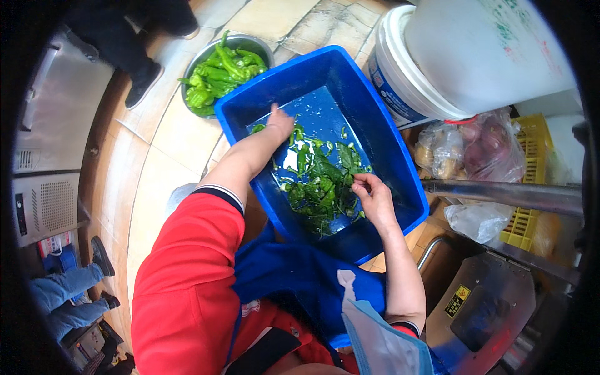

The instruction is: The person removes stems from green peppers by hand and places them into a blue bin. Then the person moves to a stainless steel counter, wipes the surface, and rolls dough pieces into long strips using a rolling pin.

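Note:
A blue plastic tub (398,154) stands before me on the tiled floor, with a little water, scraps and green peppers in it. A heap of green leaves and stems (323,187) lies in the part of the tub nearer to me. My left hand (280,124) reaches down inside the tub's left part, beside a few green peppers; whether its fingers hold anything is hidden. At the right edge of the leaves, my right hand (372,194) has thumb and forefinger pinched at a leafy bit. Beyond the tub's left corner sits a metal bowl (268,49) heaped with long green peppers (225,70).
White plastic buckets (393,70) stand at the upper right, beside bagged vegetables (487,145) and a yellow crate (534,140). A metal bar (506,193) runs below them. Two people's legs show at left, one in dark trousers (126,42), one in jeans (70,286).

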Tool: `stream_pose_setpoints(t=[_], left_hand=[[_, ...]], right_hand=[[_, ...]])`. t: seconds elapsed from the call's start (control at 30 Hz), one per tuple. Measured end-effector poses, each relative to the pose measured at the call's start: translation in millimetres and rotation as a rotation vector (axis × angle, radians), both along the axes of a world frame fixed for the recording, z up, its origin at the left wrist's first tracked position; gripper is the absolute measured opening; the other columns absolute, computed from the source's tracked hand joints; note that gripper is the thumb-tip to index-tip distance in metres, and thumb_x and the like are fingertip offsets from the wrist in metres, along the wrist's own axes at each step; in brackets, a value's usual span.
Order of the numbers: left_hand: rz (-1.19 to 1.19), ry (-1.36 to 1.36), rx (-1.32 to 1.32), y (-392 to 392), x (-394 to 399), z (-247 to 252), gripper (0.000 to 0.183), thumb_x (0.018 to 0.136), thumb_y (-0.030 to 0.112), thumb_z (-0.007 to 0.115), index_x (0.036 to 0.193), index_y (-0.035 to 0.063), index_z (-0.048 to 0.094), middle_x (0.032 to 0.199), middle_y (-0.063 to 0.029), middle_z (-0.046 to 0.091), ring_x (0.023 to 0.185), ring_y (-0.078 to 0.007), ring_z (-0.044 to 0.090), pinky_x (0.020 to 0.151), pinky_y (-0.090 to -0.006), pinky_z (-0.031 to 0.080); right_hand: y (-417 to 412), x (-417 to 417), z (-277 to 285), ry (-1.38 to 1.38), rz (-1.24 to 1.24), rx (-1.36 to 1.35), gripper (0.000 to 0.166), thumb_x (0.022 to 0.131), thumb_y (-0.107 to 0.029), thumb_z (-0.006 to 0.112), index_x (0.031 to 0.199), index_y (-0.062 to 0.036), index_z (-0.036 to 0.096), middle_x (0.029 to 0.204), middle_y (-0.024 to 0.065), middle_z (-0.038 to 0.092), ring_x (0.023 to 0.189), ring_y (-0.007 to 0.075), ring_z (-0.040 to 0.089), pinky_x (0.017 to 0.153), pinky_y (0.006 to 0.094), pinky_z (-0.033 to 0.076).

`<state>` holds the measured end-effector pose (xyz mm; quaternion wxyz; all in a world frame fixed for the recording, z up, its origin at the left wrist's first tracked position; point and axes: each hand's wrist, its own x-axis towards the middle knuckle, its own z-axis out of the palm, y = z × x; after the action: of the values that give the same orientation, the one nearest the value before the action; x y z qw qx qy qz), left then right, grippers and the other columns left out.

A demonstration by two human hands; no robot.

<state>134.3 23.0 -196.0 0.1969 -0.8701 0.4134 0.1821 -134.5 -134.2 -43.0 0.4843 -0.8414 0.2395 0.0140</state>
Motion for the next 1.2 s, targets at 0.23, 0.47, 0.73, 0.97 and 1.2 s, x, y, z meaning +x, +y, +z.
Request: stream_pose_setpoints(t=[0.23, 0.47, 0.73, 0.97, 1.2], left_hand=[[-0.057, 0.165, 0.336, 27.4, 0.8, -2.4, 0.032, 0.089, 0.024, 0.047, 0.118, 0.0155, 0.058, 0.125, -0.0041, 0.055, 0.119, -0.0241, 0.048, 0.097, -0.0513, 0.029], [0.101, 1.314, -0.235, -27.2, -44.8, 49.8, 0.04, 0.078, 0.004, 0.065, 0.116, 0.0074, 0.058, 0.105, -0.0044, 0.064, 0.091, -0.0127, 0.059, 0.079, -0.0275, 0.047], [0.475, 1.913, -0.39, -50.8, -116.9, 124.4, 0.035, 0.087, 0.012, 0.058, 0.119, 0.0083, 0.045, 0.094, 0.0, 0.062, 0.085, -0.0057, 0.058, 0.069, -0.0194, 0.047], [0.426, 1.546, -0.411, -51.9, -117.7, 123.3, 0.01, 0.08, 0.007, 0.066, 0.087, 0.0038, 0.059, 0.075, 0.0031, 0.059, 0.067, -0.0056, 0.054, 0.059, -0.0208, 0.044], [-0.132, 1.16, -0.287, -61.1, -85.5, 120.7, 0.039, 0.078, 0.017, 0.07, 0.11, 0.0005, 0.055, 0.095, -0.0114, 0.066, 0.087, -0.0185, 0.063, 0.075, -0.0307, 0.048]], right_hand=[[-3.1, -7.8, 5.1, 0.124, 0.06, -0.012, 0.026, 0.077, -0.015, 0.065, 0.099, -0.0019, 0.061, 0.087, 0.0139, 0.063, 0.081, 0.0291, 0.061, 0.072, 0.0363, 0.048], [-1.3, -7.0, -13.2, 0.043, 0.022, 0.032, 0.034, 0.073, -0.009, 0.069, 0.104, -0.0026, 0.059, 0.085, 0.0128, 0.062, 0.076, 0.025, 0.062, 0.068, 0.0344, 0.049], [-2.0, 0.6, 11.2, -0.067, -0.175, 0.303, 0.02, 0.071, -0.011, 0.073, 0.087, -0.0028, 0.065, 0.073, 0.0074, 0.059, 0.06, 0.0145, 0.056, 0.057, 0.029, 0.047], [-0.4, 3.5, 13.5, 0.074, -0.176, -0.013, 0.017, 0.073, -0.015, 0.071, 0.084, -0.0034, 0.066, 0.066, 0.0091, 0.06, 0.06, 0.0182, 0.057, 0.057, 0.031, 0.046], [-23.0, -7.1, -14.8, 0.207, -0.076, -0.147, 0.033, 0.072, -0.019, 0.071, 0.101, -0.0062, 0.063, 0.083, 0.0147, 0.062, 0.083, 0.0301, 0.061, 0.073, 0.0388, 0.047]])
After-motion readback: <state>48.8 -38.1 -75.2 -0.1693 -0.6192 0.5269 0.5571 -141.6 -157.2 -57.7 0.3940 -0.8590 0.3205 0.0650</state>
